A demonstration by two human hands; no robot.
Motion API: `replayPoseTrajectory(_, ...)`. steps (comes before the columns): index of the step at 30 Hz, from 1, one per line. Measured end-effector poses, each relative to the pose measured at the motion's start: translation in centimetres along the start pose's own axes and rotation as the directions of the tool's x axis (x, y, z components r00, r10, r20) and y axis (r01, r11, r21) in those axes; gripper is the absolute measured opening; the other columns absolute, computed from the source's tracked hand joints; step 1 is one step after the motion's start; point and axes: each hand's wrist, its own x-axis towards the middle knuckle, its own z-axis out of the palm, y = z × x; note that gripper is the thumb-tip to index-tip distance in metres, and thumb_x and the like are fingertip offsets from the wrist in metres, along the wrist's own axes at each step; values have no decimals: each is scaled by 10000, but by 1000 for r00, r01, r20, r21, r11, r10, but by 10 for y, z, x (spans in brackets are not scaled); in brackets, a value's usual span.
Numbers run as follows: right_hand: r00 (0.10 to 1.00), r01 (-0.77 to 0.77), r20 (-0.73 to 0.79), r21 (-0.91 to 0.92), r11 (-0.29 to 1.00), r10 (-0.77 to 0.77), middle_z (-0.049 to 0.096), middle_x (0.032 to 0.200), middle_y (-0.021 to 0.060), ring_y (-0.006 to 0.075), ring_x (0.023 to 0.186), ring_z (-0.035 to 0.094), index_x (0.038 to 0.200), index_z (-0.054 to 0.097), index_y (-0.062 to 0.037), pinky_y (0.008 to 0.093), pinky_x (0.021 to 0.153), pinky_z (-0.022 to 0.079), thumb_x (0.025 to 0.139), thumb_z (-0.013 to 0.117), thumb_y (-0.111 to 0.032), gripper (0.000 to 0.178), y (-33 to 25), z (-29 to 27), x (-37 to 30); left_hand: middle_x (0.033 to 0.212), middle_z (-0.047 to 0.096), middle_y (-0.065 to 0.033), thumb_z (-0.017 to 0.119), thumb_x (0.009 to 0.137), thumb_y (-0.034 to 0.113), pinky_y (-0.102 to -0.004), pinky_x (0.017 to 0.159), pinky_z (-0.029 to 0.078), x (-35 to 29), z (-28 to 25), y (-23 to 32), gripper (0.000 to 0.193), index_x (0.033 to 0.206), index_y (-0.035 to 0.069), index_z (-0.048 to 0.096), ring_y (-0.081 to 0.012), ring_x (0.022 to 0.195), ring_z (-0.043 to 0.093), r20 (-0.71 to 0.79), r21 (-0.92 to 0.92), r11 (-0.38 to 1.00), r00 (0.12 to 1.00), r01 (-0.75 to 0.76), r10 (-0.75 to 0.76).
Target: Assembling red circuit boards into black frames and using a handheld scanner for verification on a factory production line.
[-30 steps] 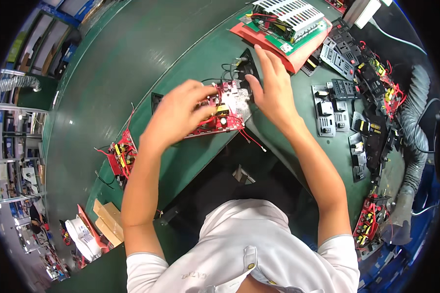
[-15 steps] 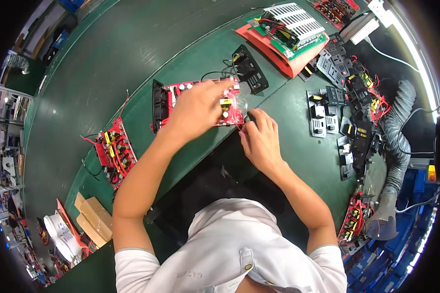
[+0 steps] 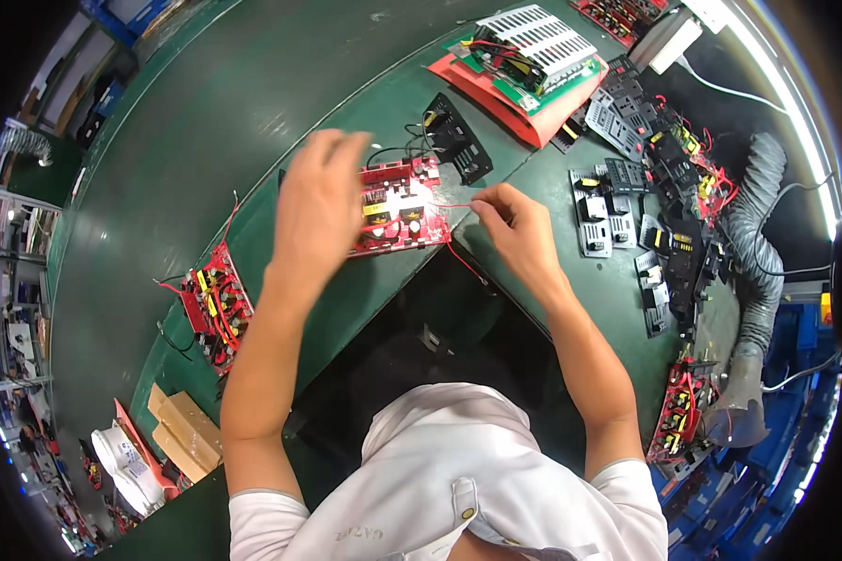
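Note:
A red circuit board [image 3: 423, 234] lies on the green bench, crowded with components and a yellow-labelled part. My right hand [image 3: 522, 229] pinches the end of a thin red wire [image 3: 454, 205] that runs out from the board's right side. Over the board's left end is my left hand [image 3: 318, 206], smeared by motion, so its grip cannot be made out. A black panel [image 3: 457, 140] with black leads sits against the board's far right corner. Another red wire [image 3: 468, 262] hangs from the near right corner over the bench edge.
A second red board [image 3: 217, 304] with loose wires lies to the left. At the far right stands a vented metal unit [image 3: 538, 42] on an orange pad. Black socket panels [image 3: 594, 215] cover the right side, beside a grey flexible duct [image 3: 756, 243]. Cardboard [image 3: 185, 430] is at lower left.
My left hand has moved left and lifted off the board's middle. My right hand has shifted slightly right and away from me, drawing the red wire out straight.

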Motion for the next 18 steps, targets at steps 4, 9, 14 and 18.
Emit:
replayPoseTrajectory(4,997,-52,62,227,973,38,643,759,23,61,712,579,949,653,33,232,669,476,914,645,-100,138,-4,4,5,1101,641,-226,618,826,72,-449,883,489,1,42,48,392,1214,35,588,-386,1028,612,213,-394,917,964,-65,160)
replayPoseTrajectory(9,919,350,-12,-436,829,-395,512,1292,211,356,1229,486,1117,584,-39,458,1014,389,730,801,-163,461,1,9,-36,946,701,-195,612,877,161,-372,796,534,17,52,15,254,1071,16,687,-324,860,690,411,-475,832,908,287,-79)
replayPoseTrajectory(14,895,379,152,-754,536,-419,446,1370,213,374,1336,373,1036,593,-49,560,1085,262,711,753,-137,372,25,34,-51,924,679,-29,578,948,124,-259,800,497,21,46,7,259,1124,-43,670,-110,856,620,531,-615,612,835,498,-145)
replayPoseTrajectory(18,946,322,189,-510,798,-261,563,1258,145,332,1153,537,931,604,-35,444,916,450,756,647,-35,180,15,24,-30,1043,632,-34,622,902,61,-253,792,494,6,52,-4,312,1205,-14,618,-88,882,591,538,-783,308,837,540,-100)
